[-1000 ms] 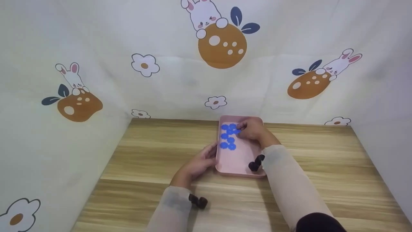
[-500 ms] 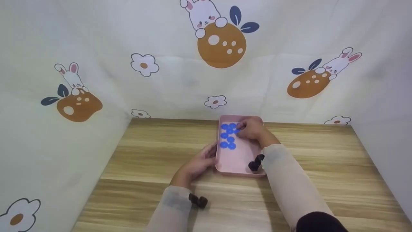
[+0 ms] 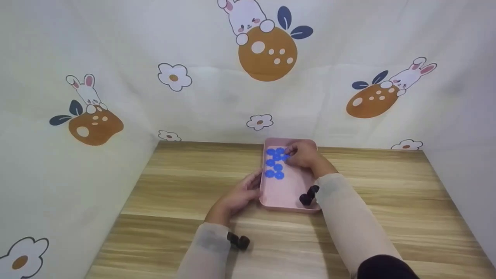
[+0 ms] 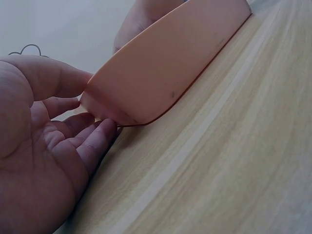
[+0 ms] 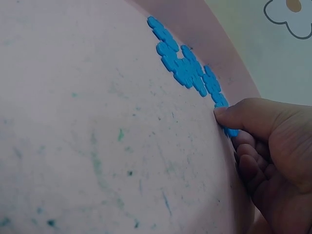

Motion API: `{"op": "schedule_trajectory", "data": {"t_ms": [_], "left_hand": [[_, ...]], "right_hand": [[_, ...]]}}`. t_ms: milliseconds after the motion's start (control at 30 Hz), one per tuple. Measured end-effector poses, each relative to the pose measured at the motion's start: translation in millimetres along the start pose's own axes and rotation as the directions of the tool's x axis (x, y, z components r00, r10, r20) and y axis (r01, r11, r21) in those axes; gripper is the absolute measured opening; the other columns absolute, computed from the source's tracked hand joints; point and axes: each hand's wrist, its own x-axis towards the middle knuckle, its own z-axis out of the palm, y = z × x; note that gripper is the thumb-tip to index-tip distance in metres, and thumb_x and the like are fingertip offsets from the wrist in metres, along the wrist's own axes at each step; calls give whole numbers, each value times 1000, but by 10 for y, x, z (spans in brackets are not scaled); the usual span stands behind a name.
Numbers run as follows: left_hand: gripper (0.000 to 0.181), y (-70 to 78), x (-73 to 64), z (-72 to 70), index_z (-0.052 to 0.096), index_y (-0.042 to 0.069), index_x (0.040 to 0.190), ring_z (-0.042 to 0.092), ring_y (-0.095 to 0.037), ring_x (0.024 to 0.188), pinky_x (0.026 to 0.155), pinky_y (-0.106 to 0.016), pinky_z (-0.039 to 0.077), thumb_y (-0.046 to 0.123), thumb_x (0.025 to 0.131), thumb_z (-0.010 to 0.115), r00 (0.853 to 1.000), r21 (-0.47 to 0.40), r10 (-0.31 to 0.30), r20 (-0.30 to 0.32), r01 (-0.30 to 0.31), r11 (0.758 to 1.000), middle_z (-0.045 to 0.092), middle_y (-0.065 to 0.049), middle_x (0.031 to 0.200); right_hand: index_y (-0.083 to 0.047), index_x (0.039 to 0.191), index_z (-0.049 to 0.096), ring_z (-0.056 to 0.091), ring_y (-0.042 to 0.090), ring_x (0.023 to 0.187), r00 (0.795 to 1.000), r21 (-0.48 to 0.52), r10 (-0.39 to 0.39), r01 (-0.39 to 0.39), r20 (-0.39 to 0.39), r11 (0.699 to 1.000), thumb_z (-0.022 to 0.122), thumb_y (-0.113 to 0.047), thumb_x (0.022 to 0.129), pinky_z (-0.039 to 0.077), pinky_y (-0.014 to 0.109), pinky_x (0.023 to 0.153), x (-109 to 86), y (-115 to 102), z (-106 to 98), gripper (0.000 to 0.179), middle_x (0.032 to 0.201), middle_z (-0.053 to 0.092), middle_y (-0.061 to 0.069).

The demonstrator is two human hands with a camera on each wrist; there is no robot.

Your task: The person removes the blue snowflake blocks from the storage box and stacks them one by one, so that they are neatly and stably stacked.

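A shallow pink tray [image 3: 288,192] lies on the wooden table, its far end close to the patterned backdrop. Along its left wall inside lie several blue flower-shaped plastic pieces [image 3: 278,167], some touching or joined in a flat cluster [image 5: 183,66]. My right hand [image 3: 305,155] reaches into the tray and pinches a blue flower-shaped piece at the cluster's right end, between thumb and fingers; the fingertips partly cover it. Outside the left wall, my left hand [image 3: 242,197] touches the tray with relaxed fingers and thumb, and these rest against the pink wall [image 4: 161,68] in the left wrist view.
Pale cloth [image 3: 217,104] with rabbits, oranges and flowers walls the table in at the back and both sides. Wood-grain tabletop [image 3: 186,182] spreads left and right of the tray. A black device [image 3: 238,241] sits at the left cuff, another [image 3: 309,195] at the right.
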Motion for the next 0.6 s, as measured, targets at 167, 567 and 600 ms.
{"op": "schedule_trajectory", "data": {"t_ms": [167, 567, 600], "left_hand": [[83, 16, 4, 0, 19, 8, 172, 18, -34, 168, 136, -50, 23, -3, 99, 56, 1000, -1, -6, 1, 6, 1000, 19, -15, 181], [82, 27, -9, -5, 21, 11, 172, 21, -33, 168, 137, -50, 22, -2, 99, 57, 1000, 24, -25, -15, 25, 999, 21, -13, 180], [82, 24, -8, -5, 21, 11, 172, 21, -33, 168, 137, -51, 22, -2, 99, 57, 1000, 21, -25, -17, 26, 999, 22, -13, 180]], "right_hand": [[-12, 111, 84, 65, 24, 112, 1000, 65, 15, -15, -3, 998, 88, -17, 83, 59, 40, 101, 9, 0, -13, 29, 121, 74, 8], [-14, 110, 85, 62, 30, 130, 999, 103, 50, -48, -19, 994, 74, -16, 92, 55, 49, 115, 44, 15, -8, 22, 137, 71, 7], [-13, 111, 85, 62, 30, 132, 999, 99, 43, -41, -24, 994, 73, -16, 93, 54, 49, 116, 41, 12, -10, 22, 138, 71, 8]]}}
